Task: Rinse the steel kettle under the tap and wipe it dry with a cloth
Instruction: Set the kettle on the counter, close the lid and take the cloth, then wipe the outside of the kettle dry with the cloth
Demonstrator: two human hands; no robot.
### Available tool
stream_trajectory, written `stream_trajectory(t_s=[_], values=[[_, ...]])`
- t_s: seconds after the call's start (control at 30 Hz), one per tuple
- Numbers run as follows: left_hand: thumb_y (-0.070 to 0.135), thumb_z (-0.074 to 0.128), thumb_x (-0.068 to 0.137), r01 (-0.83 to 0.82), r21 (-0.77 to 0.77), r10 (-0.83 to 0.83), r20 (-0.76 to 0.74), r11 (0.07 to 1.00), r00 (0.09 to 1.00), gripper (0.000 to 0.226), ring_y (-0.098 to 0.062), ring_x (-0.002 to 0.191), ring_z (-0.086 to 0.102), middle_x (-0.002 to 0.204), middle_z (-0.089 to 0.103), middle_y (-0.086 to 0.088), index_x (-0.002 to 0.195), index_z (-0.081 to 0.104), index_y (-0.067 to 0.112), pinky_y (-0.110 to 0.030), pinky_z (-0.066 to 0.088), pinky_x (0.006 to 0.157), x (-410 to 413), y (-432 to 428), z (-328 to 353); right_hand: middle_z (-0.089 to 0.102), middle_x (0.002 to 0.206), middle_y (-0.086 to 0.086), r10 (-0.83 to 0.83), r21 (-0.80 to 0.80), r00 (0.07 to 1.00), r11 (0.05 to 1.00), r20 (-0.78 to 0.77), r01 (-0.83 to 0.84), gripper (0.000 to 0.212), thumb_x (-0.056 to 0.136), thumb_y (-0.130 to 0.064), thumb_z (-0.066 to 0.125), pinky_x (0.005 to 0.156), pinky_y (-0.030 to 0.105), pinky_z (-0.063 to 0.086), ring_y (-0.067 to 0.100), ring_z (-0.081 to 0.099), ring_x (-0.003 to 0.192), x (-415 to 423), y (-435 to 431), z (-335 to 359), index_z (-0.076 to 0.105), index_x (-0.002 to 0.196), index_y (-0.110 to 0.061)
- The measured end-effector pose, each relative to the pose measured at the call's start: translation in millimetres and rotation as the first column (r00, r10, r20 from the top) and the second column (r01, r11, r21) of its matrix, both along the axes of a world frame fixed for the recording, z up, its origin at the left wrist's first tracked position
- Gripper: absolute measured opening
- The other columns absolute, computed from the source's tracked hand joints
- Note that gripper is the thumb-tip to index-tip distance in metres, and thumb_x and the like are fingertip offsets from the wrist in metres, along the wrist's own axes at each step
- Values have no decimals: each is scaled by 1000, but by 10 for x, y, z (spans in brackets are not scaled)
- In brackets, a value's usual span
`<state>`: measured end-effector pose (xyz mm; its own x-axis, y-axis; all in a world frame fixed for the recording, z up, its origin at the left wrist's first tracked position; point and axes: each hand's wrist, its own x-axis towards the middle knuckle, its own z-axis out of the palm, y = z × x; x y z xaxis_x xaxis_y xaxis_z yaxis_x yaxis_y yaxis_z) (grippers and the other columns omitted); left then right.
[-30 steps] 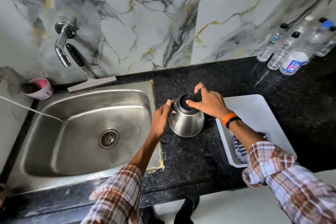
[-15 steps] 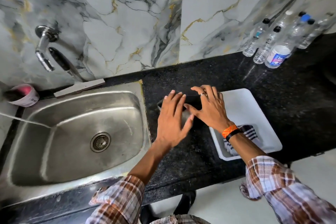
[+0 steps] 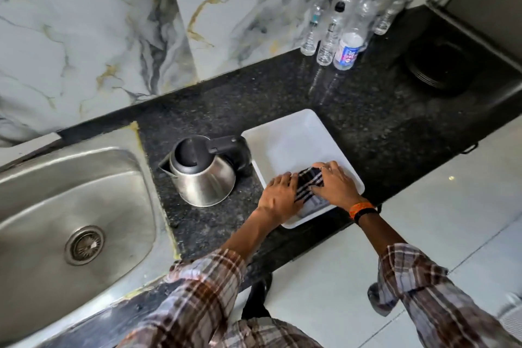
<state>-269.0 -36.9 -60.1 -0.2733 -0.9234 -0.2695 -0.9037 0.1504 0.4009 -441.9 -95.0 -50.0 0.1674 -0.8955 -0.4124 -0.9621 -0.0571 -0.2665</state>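
Observation:
The steel kettle [image 3: 203, 178], with a black lid and black handle, stands upright on the dark counter between the sink and a white tray [image 3: 293, 138]. Nobody is touching it. A dark cloth with white stripes [image 3: 309, 182] lies in the tray's near part. My left hand [image 3: 278, 198] and my right hand [image 3: 334, 185] are both on the cloth, one at each side, fingers curled over it. The tap is out of view.
A steel sink [image 3: 70, 223] with a round drain lies to the left. Several clear plastic bottles [image 3: 343, 22] stand against the marble wall at the back right. A black round object [image 3: 440, 65] sits in the far right corner. Pale floor tiles lie below the counter edge.
Both hands left the kettle and moved right into the tray, onto the cloth. The view swung right, so the tap and pink cup dropped out of sight.

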Motion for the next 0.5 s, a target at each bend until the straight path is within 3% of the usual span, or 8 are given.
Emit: stream_trajectory(t_s=[0.07, 0.13, 0.2, 0.27, 0.37, 0.43, 0.5], values=[[35, 55, 104, -9, 57, 8, 22, 998, 1000, 73, -40, 147, 40, 160, 40, -21, 161, 24, 3, -46, 33, 121, -85, -46, -45, 40, 143, 17, -58, 34, 997, 998, 45, 56, 77, 86, -30, 75, 108, 49, 47, 39, 48, 133, -5, -18, -76, 37, 152, -17], [31, 52, 106, -42, 93, 42, 9, 995, 999, 67, -43, 142, 43, 154, 43, -23, 160, 26, 3, -49, 38, 116, -125, -92, -47, 50, 138, 20, -135, 67, 982, 990, 135, 126, 71, 83, -22, 79, 103, 43, 49, 39, 55, 126, 6, -54, -93, 47, 145, -12], [24, 54, 105, -95, 136, 102, -44, 986, 994, 64, -46, 139, 43, 152, 44, -25, 160, 27, 4, -50, 38, 116, -104, -150, -18, 70, 116, 19, -164, 74, 966, 986, 202, 152, 43, 78, -15, 81, 85, 34, 49, 36, 65, 111, 31, -86, -74, 67, 118, -7], [17, 58, 103, -131, 153, 149, -114, 979, 982, 67, -47, 140, 43, 153, 42, -26, 160, 27, 4, -49, 36, 118, -37, -179, 41, 76, 94, 15, -175, 60, 954, 984, 244, 165, 22, 75, -17, 81, 75, 32, 47, 33, 70, 96, 88, -93, 11, 74, 93, -8], [18, 64, 101, -193, 104, 213, -242, 976, 946, 69, -46, 138, 45, 150, 44, -26, 160, 31, 3, -48, 38, 119, 108, -67, 149, 75, 92, 11, -235, 146, 903, 970, 360, 194, 20, 74, -22, 79, 82, 38, 55, 28, 70, 94, 231, -72, 225, 71, 91, -13], [15, 68, 98, -265, 38, 260, -367, 963, 893, 71, -43, 140, 46, 150, 44, -25, 158, 35, 1, -44, 36, 122, 207, 117, 269, 77, 97, 10, -265, 229, 855, 957, 445, 177, 32, 71, -31, 77, 94, 47, 57, 27, 72, 97, 347, -20, 423, 69, 96, -14], [11, 70, 94, -396, -70, 317, -481, 916, 817, 70, -38, 144, 42, 152, 43, -22, 156, 40, 1, -37, 32, 126, 328, 393, 413, 77, 95, 10, -210, 236, 828, 967, 520, 98, 45, 62, -43, 74, 95, 52, 57, 28, 73, 96, 504, 34, 629, 67, 96, -14]])
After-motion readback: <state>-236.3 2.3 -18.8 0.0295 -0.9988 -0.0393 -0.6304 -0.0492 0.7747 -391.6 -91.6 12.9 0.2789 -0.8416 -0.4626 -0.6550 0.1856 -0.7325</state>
